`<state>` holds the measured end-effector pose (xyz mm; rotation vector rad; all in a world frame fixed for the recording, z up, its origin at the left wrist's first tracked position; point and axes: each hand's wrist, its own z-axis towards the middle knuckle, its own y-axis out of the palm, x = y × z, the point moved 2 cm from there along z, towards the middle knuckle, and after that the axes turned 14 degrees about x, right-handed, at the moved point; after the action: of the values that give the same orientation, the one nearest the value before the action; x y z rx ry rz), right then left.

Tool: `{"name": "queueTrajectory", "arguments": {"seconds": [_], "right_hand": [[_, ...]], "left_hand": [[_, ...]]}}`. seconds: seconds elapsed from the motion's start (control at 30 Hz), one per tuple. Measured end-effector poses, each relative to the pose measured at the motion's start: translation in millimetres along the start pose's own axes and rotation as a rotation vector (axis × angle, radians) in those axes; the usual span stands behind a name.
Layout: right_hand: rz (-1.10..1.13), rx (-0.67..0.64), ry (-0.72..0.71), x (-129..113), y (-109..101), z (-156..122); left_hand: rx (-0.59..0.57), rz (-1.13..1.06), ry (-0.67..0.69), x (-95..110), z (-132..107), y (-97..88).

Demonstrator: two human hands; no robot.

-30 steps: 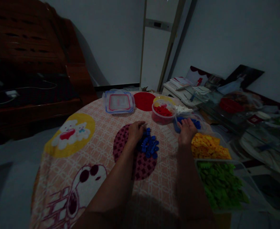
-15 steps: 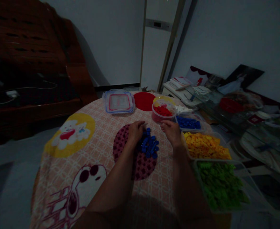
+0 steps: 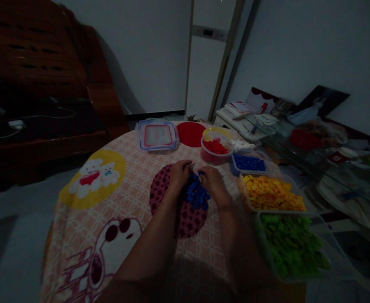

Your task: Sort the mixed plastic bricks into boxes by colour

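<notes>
A pile of small blue toy bricks point(image 3: 196, 194) lies on the dark red checked circle of the tablecloth, between my hands. My left hand point(image 3: 180, 172) rests at the pile's left edge, fingers curled together. Whatever may be in its fingertips is too dark and small to make out. My right hand point(image 3: 210, 179) is at the pile's upper right, its thumb and fingers closed on a blue brick point(image 3: 201, 173). My palms hide part of the pile's edges.
Right of my hands stand a round tub of red pieces point(image 3: 215, 158) and boxes of blue point(image 3: 249, 163), yellow point(image 3: 271, 192) and green bricks point(image 3: 292, 246). White pieces point(image 3: 242, 145) lie behind. Stacked clear lids point(image 3: 157, 135) sit at the far left.
My right hand has moved left from beside the red tub to the blue pile, where it now pinches a brick. My left hand has stayed nearly still.
</notes>
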<state>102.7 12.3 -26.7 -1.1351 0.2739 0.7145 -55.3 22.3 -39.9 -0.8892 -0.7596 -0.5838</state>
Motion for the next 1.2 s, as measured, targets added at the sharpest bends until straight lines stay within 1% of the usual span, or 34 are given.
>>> {"name": "queueTrajectory", "arguments": {"seconds": [0.1, 0.2, 0.27, 0.3, 0.37, 0.4, 0.43, 0.47, 0.5, 0.53, 0.6, 0.67, 0.7, 0.77, 0.83, 0.9, 0.93, 1.0, 1.03, 1.1, 1.2], "right_hand": [[0.098, 0.05, 0.147, -1, -14, 5], [0.304, 0.15, 0.384, 6, -25, 10], [0.463, 0.302, 0.525, 17, -33, 12], [0.525, 0.416, 0.567, 24, -37, 13], [0.571, 0.696, 0.603, 40, -50, 12], [0.546, 0.836, 0.582, 47, -57, 11], [0.493, 0.933, 0.546, 53, -65, 10], [0.43, 1.0, 0.523, 58, -71, 9], [0.381, 1.025, 0.508, 62, -76, 8], [0.337, 1.022, 0.497, 64, -79, 8], [0.29, 0.95, 0.494, 63, -82, 9], [0.309, 0.787, 0.496, 56, -77, 11], [0.338, 0.67, 0.5, 50, -73, 12], [0.4, 0.36, 0.512, 38, -61, 12], [0.376, 0.064, 0.508, 26, -51, 9], [0.269, -0.146, 0.454, 15, -44, 5], [0.206, -0.22, 0.412, 10, -41, 3], [0.095, -0.32, 0.317, 2, -38, 1], [0.052, -0.345, 0.277, -2, -36, 1], [-0.006, -0.353, 0.231, -6, -34, 1], [0.016, -0.328, 0.255, -4, -31, 1]], "left_hand": [[-0.004, 0.001, -0.008, 1, 0, -0.7], [-0.01, -0.001, -0.01, 2, 0, -1.4], [-0.014, 0.001, -0.014, 3, 0, -2.0], [-0.014, 0.001, -0.019, 3, 0, -2.2], [-0.015, -0.001, -0.025, 3, -1, -2.6], [-0.014, -0.002, -0.027, 3, -1, -2.7], [-0.014, -0.001, -0.029, 4, -1, -2.7], [-0.015, -0.001, -0.03, 4, -1, -2.6], [-0.017, -0.001, -0.031, 4, -1, -2.4], [-0.019, -0.001, -0.033, 4, 0, -2.2], [-0.022, -0.007, -0.036, 3, 0, -1.6], [-0.017, -0.017, -0.044, 2, 0, -1.1], [-0.013, -0.021, -0.047, 1, 0, -0.9], [-0.004, -0.026, -0.045, 0, 0, -0.6], [0.0, -0.025, -0.035, 0, 0, -0.3], [0.0, -0.02, -0.027, -1, 0, 0.2], [0.002, -0.017, -0.029, -1, 0, 0.5], [0.004, -0.012, -0.033, -1, 0, 1.0], [0.004, -0.011, -0.034, -1, 0, 1.1], [0.001, -0.011, -0.037, -1, 0, 1.0], [-0.01, -0.011, -0.046, 0, 0, 0.3]]}}
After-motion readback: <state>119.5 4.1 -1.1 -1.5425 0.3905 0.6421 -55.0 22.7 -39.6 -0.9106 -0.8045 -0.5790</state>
